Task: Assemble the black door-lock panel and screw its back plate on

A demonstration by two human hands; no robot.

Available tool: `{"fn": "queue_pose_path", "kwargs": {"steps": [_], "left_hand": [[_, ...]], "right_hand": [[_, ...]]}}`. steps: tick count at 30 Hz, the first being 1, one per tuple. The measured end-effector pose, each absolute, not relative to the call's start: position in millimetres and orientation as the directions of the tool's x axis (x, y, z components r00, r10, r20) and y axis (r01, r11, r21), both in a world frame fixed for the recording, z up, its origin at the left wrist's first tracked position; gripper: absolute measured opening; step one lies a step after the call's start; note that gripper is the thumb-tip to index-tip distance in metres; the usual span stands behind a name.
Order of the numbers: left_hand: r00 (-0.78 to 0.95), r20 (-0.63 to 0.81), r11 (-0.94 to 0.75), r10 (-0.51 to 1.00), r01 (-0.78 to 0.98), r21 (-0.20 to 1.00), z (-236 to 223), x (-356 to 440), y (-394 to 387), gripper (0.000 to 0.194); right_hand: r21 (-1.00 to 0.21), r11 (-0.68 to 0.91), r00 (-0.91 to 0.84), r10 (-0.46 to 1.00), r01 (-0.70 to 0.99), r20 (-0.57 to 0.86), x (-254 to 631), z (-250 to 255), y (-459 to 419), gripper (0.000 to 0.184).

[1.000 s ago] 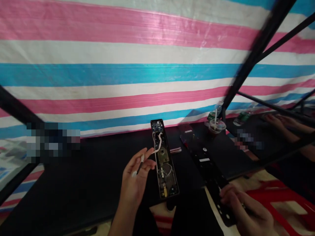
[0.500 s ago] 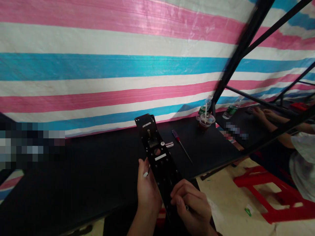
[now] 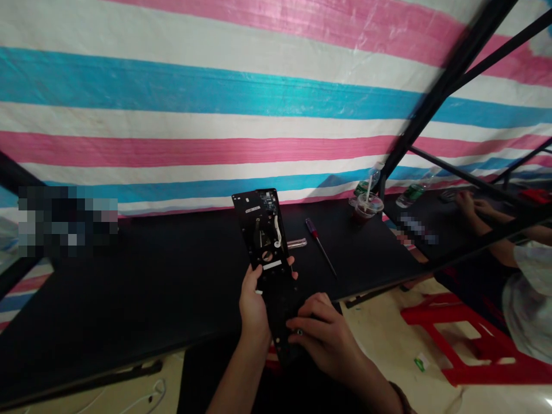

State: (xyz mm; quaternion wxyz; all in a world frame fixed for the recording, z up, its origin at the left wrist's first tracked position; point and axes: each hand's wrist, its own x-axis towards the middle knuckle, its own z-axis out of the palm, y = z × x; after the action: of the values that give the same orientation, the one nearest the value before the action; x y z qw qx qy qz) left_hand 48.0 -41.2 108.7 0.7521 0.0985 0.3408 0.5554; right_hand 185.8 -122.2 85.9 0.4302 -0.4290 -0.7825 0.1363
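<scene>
Long flat black plate (image 3: 276, 287), in the head view, partly covers an open black box (image 3: 282, 224) at the front edge of the wide black worktop (image 3: 150, 287). The left hand (image 3: 254, 305) grips both. Bent fingers of the right hand (image 3: 328, 333) touch the plate's near end; I cannot tell what they hold. Its white labels (image 3: 272, 265) look too small to read.

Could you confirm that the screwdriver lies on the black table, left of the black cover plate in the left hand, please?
Not left: in the head view, the screwdriver lies on the black table, right of the black cover plate in the left hand.
</scene>
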Motion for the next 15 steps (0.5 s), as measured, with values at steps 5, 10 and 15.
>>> {"fn": "queue_pose_path", "kwargs": {"steps": [5,10,15], "left_hand": [[0.083,-0.388,0.306,0.918,-0.771,0.559,111.4,46.8,-38.3,0.042],[-0.032,-0.334,0.207,0.942,-0.73,0.652,102.2,47.8,-37.7,0.042],[-0.051,-0.293,0.18,0.955,-0.684,0.707,94.8,55.2,-43.4,0.049]], "right_hand": [[-0.665,0.569,-0.278,0.82,0.484,0.5,178.9,89.5,-112.6,0.011],[-0.644,0.454,-0.371,0.888,0.616,0.271,181.2,91.4,-115.7,0.013],[-0.663,0.412,-0.275,0.911,0.625,0.307,177.2,56.0,-123.4,0.021]]}}
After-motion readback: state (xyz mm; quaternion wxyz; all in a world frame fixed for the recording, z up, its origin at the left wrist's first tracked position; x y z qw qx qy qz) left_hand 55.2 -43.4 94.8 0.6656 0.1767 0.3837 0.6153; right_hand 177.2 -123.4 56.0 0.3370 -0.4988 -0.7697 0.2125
